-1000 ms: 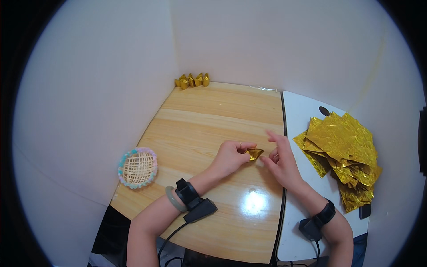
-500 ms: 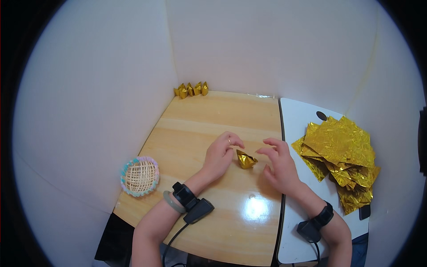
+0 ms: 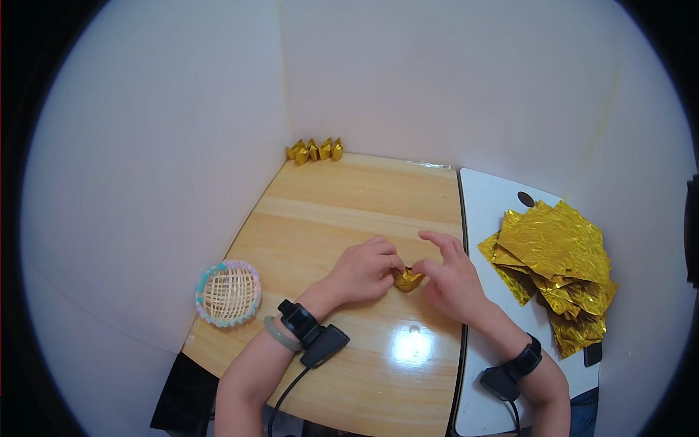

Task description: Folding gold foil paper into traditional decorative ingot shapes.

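A small folded gold paper ingot point(image 3: 408, 281) rests on the wooden tabletop between my two hands. The fingers of my left hand point(image 3: 362, 270) are closed at its left tip, pinching it. My right hand point(image 3: 456, 282) grips the opposite tip with thumb and a finger, while its index finger stays raised and apart. Both hands partly cover the ends of the ingot. Each wrist wears a black strap with a small box and a cable.
Several finished gold ingots point(image 3: 313, 151) stand in the far left corner. A round woven basket point(image 3: 228, 293) with a pastel fuzzy rim sits at the left edge. On the white board point(image 3: 484, 189) at right lies a pile of gold paper sheets point(image 3: 553, 244). Pale walls point(image 3: 378, 80) enclose the table.
Both hands have closed in on the ingot from either side and now hold its tips. Before, they hovered open beside it. The ingot sits more level and slightly nearer in the picture.
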A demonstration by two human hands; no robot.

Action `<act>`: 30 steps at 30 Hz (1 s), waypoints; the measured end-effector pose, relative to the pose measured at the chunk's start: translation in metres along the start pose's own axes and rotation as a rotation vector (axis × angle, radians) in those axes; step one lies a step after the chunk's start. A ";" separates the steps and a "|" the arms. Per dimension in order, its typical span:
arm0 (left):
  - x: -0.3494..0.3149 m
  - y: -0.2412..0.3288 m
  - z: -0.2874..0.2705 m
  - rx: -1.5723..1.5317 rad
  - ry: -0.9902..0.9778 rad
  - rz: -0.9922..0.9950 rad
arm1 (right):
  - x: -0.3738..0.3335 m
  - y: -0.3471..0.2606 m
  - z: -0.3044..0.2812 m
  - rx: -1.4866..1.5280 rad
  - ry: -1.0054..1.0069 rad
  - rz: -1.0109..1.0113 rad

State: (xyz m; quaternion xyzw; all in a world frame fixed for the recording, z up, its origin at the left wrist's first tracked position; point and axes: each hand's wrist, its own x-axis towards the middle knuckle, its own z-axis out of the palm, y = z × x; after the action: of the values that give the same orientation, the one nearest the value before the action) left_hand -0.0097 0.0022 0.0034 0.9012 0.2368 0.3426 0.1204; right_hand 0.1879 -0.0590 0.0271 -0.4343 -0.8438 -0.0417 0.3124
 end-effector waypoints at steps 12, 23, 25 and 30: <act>-0.001 -0.001 0.002 -0.086 -0.043 0.053 | -0.003 0.007 -0.001 -0.011 -0.099 -0.050; -0.002 0.000 0.003 -0.077 -0.060 0.027 | 0.000 0.002 -0.013 -0.164 -0.059 -0.106; -0.002 -0.001 0.004 -0.096 -0.060 0.030 | -0.003 0.005 -0.009 -0.169 -0.075 -0.092; -0.002 -0.002 0.004 -0.098 -0.050 0.048 | -0.003 0.005 -0.014 -0.156 -0.032 -0.100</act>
State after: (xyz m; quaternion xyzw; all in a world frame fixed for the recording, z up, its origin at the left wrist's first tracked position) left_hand -0.0088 0.0024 -0.0012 0.9080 0.1948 0.3338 0.1618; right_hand 0.1992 -0.0628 0.0357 -0.4152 -0.8636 -0.1158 0.2615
